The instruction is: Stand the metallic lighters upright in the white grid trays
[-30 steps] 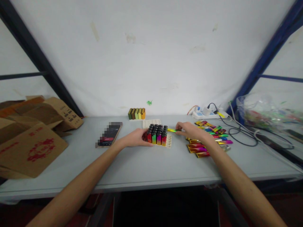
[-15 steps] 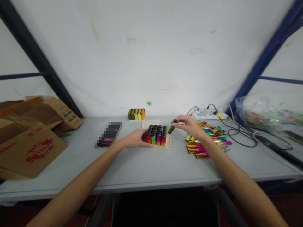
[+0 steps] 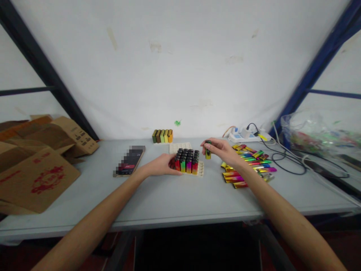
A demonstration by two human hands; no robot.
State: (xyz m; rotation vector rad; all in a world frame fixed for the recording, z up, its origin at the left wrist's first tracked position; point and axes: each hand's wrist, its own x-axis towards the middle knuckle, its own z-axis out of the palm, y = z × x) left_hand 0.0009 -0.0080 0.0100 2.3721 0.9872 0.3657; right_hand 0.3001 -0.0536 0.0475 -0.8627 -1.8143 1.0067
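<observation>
While the left hand (image 3: 161,165) clasps the dimpled tray (image 3: 200,171), the right hand (image 3: 224,151) pinches a glossy lighter (image 3: 208,152).

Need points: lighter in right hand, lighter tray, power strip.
held lighter (image 3: 208,153): head view, lower body.
lighter tray (image 3: 200,170): head view, bare right rim.
power strip (image 3: 239,136): head view, white casing.

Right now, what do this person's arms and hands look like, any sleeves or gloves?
The left arm and right arm are bare to the picture's edge, no sleeves. The left hand and right hand wear no gloves; no watch, bracelet or ring shows.
</observation>
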